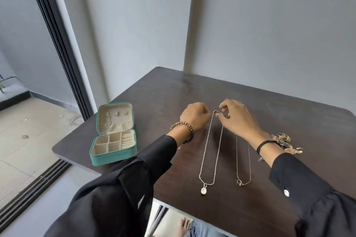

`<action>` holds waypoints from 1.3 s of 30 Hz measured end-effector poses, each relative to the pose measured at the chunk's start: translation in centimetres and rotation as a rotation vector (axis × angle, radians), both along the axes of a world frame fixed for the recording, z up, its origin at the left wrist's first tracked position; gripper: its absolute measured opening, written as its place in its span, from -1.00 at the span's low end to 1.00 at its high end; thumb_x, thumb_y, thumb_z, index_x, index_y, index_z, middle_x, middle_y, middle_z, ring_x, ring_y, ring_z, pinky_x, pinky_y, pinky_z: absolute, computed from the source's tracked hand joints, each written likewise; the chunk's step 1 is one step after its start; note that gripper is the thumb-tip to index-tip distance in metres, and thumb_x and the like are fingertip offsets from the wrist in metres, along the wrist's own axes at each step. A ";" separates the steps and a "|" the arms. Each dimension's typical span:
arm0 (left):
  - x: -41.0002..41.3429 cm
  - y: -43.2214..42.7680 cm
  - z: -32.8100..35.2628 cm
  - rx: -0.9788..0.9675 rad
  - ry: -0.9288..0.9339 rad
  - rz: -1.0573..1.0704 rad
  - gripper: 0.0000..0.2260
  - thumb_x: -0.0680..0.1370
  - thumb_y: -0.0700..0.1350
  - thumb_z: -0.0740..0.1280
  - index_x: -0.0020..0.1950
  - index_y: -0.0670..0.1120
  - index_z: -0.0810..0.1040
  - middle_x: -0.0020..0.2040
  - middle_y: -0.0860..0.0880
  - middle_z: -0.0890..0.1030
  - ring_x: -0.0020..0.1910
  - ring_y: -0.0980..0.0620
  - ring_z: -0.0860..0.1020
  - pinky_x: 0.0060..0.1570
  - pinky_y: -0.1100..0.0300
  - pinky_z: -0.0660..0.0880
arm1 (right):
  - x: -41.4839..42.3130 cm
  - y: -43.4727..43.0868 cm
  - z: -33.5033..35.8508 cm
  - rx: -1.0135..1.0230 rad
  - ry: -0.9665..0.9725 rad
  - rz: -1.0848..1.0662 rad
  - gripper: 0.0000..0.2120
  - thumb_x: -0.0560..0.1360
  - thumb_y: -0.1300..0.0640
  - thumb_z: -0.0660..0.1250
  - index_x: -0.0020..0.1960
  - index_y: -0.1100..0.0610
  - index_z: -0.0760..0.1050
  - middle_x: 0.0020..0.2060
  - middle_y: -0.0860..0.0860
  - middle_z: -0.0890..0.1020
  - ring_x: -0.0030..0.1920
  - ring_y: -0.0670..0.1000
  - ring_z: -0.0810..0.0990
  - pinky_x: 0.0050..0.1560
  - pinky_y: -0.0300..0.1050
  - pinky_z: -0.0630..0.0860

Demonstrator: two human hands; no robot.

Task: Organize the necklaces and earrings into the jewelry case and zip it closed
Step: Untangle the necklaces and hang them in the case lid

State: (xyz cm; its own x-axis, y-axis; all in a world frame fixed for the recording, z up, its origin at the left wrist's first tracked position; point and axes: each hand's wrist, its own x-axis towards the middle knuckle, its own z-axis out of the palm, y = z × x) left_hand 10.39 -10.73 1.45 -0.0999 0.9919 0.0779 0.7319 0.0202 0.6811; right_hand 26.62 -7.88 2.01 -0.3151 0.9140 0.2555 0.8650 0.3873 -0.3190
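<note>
Two hands at the necklace's point(207, 152) far end: my right hand point(237, 117) pinches it, left hand point(194, 116) curled, grip hidden; it trails toward me.

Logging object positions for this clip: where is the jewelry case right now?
In the head view, the open teal jewelry case sits near the table's left edge, left of the left hand and untouched by it.
</note>
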 end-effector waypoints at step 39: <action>1.2 -3.9 -1.4 0.036 0.461 -0.049 -0.83 0.64 -0.19 0.26 0.16 -0.21 0.56 0.21 -0.17 0.54 0.26 -0.17 0.45 0.18 0.03 0.45 | -1.5 -4.9 0.5 -0.107 -0.270 -0.043 -0.90 0.54 0.24 0.27 0.02 0.19 0.53 0.07 0.14 0.55 0.19 0.25 0.49 0.04 0.02 0.46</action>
